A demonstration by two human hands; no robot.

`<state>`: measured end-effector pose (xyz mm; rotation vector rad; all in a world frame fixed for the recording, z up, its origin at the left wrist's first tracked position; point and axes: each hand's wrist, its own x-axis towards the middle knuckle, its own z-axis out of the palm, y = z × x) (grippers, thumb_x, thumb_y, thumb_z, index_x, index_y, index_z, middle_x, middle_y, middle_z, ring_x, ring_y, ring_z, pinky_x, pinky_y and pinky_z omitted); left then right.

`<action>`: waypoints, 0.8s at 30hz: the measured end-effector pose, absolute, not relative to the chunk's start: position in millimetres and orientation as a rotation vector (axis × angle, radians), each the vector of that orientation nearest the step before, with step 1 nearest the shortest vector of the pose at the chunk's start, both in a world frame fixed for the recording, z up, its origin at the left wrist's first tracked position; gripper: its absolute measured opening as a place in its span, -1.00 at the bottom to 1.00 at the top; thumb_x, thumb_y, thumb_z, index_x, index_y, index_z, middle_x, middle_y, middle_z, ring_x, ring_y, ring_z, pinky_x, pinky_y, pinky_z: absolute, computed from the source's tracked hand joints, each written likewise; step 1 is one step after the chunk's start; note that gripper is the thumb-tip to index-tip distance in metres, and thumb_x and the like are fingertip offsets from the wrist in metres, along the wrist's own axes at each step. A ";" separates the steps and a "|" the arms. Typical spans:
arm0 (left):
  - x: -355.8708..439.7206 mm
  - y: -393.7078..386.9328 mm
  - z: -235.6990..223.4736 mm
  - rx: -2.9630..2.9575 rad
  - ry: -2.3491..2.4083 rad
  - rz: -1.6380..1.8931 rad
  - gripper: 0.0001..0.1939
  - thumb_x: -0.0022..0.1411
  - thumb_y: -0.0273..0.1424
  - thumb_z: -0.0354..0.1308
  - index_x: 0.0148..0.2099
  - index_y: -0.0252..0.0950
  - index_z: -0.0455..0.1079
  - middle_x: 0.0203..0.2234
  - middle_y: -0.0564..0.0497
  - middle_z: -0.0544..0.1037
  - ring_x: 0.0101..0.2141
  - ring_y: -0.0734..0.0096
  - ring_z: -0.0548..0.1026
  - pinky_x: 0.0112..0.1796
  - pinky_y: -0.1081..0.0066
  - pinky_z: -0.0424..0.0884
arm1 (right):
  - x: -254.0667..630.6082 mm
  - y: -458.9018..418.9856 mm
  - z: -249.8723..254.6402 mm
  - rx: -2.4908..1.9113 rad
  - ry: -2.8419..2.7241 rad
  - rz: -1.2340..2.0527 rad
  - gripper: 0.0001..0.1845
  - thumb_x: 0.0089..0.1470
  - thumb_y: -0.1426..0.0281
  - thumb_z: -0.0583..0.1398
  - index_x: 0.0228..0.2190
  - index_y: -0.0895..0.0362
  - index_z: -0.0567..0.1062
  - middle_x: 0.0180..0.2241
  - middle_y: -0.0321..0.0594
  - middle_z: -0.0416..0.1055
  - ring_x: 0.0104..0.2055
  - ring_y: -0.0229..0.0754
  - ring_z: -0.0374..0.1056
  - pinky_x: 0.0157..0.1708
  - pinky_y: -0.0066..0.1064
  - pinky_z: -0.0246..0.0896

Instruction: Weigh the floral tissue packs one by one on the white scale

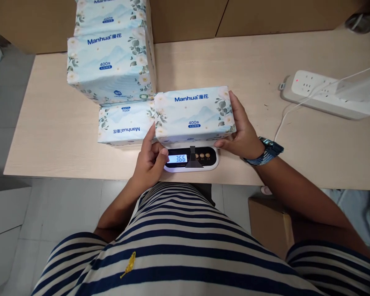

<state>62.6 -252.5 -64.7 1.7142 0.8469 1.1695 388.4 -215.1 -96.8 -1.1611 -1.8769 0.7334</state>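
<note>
A tissue pack (pixel 194 113) with a pale blue floral print rests on or just above a digital kitchen scale (pixel 214 158). The lit display (pixel 178 158) reads 366, or 3.66; I cannot make out a decimal point for certain. My left hand (pixel 151 160) holds the pack's left side, its thumb beside the display. Around the right end of the pack curls my right hand (pixel 242 131), thumb near the scale's back corner. The pack hides the scale's weighing plate.
More tissue packs (pixel 107 68) are stacked at the back left, with one lower pack (pixel 125 125) close to the held pack. A white power strip (pixel 329 92) with a cable lies at the right of the wooden table (pixel 49 152). A cardboard box (pixel 268 224) stands below.
</note>
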 end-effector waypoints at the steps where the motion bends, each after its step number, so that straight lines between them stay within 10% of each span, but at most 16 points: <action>1: 62.7 -252.9 -64.4 1.713 0.853 1.166 -0.34 0.59 -0.23 0.12 0.60 0.14 0.04 -0.45 0.14 0.43 -0.48 0.47 0.49 -0.43 0.45 0.48 | 388.7 -215.1 -96.9 -1.173 -1.881 0.731 0.53 -0.15 -0.54 0.25 0.59 -0.14 -0.19 0.65 -0.11 -0.14 0.67 0.30 -0.16 0.59 0.21 -0.05; 24: 59.8 -264.4 -52.8 1.824 0.868 1.127 -0.26 0.60 -0.26 0.10 0.66 0.06 -0.11 -0.51 0.18 0.39 -0.54 0.53 0.35 -0.52 0.51 0.32 | 368.8 -219.4 -78.1 -1.037 -1.964 0.596 0.57 -0.06 -0.39 0.35 0.55 -0.26 -0.51 0.62 -0.11 -0.08 0.59 0.23 0.11 0.52 0.23 0.18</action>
